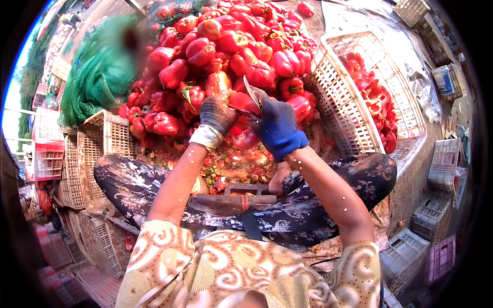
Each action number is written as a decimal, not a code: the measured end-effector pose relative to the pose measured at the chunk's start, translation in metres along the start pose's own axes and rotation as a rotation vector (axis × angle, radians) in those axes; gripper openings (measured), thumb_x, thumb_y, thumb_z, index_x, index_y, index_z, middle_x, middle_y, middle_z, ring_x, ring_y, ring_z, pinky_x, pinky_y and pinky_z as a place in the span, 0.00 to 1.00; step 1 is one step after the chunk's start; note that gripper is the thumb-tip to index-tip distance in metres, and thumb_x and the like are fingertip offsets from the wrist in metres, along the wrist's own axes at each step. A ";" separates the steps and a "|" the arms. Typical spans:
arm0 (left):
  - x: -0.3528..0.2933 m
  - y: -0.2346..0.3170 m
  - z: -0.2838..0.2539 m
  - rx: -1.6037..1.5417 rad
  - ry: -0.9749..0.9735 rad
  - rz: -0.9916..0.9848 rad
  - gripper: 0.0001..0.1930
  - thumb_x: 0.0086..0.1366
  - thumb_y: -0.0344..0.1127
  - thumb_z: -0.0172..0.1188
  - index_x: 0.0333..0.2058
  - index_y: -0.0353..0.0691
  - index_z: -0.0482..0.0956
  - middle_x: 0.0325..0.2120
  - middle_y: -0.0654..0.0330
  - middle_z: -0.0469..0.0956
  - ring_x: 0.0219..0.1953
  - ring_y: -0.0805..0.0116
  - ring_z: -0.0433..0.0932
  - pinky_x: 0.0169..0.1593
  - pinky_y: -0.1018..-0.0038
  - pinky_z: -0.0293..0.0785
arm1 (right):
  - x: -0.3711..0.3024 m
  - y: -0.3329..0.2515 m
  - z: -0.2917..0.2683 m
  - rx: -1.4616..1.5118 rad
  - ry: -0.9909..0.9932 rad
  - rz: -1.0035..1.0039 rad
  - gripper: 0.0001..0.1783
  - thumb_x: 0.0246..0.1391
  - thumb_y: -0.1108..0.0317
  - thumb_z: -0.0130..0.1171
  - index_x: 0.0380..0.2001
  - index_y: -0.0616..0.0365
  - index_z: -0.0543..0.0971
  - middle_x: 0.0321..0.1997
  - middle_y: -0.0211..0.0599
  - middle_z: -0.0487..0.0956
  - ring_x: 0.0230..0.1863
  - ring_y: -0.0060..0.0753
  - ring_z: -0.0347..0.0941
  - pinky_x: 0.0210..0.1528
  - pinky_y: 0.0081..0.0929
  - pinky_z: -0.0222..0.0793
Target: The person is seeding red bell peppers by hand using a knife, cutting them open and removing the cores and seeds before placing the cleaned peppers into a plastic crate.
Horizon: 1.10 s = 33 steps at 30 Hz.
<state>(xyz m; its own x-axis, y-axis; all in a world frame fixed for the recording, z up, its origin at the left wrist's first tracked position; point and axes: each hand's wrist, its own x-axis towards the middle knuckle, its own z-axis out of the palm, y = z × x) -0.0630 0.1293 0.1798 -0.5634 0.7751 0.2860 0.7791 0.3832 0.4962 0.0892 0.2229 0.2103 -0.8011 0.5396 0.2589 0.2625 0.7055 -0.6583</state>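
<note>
Both my hands wear dark gloves and meet in front of a large heap of red bell peppers (236, 49). My left hand (216, 114) is closed on a piece of red bell pepper (243, 102). In my right hand (277, 123), whose glove has a bright blue cuff, a knife (250, 91) is gripped with its blade pointing up and away, next to the pepper piece. The knife's handle is mostly hidden by my fingers. Below my hands, pepper scraps (226, 172) and seeds litter the ground between my legs.
To the right, a tilted white plastic crate (349, 110) holds red pepper pieces (377, 97). Green netting (95, 87) is bunched at the left above worn crates (117, 134). More crates (405, 256) stand at the far right. A low wooden piece (231, 203) lies between my legs.
</note>
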 end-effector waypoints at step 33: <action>-0.026 -0.056 0.025 -0.833 -0.037 -0.350 0.10 0.50 0.24 0.62 0.33 0.32 0.77 0.28 0.58 0.80 0.28 0.68 0.78 0.35 0.73 0.75 | 0.013 0.015 -0.045 1.002 0.421 0.617 0.22 0.49 0.75 0.65 0.49 0.61 0.75 0.23 0.28 0.75 0.15 0.16 0.65 0.16 0.17 0.61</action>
<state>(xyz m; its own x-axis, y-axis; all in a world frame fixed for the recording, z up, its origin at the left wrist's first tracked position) -0.0850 0.1000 0.1241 -0.7101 0.7040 -0.0123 0.1056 0.1237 0.9867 0.1070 0.2609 0.2356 -0.4078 0.8908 -0.2003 -0.1402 -0.2778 -0.9503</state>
